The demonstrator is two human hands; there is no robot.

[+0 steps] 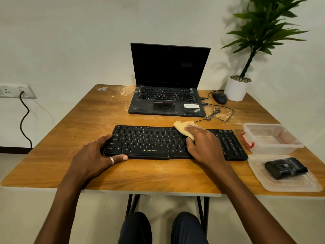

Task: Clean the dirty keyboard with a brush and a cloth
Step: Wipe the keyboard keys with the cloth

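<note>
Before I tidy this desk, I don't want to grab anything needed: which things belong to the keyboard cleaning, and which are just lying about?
In use: Zebronics keyboard, tan cloth, left hand, right hand.
Lying about: laptop, mouse, potted plant, clear container, lid, black object on it.

Bare arms, one ring, dark trousers

The left forearm (61, 199) and right forearm (246, 194) are uncovered from the lower edge of the view up to the wrists, each slim and tapering into its grip. The left grip (95, 155) wears a single plain ring (112, 161), a smooth pale-metal band with a bright sheen, on what looks like the thumb, whose nail is cut short. The right grip (204, 145) has bare fingers and knuckles. Both legs are clad in dark navy trousers (137, 228) of smooth, unpatterned fabric, seen at the knees.
</note>
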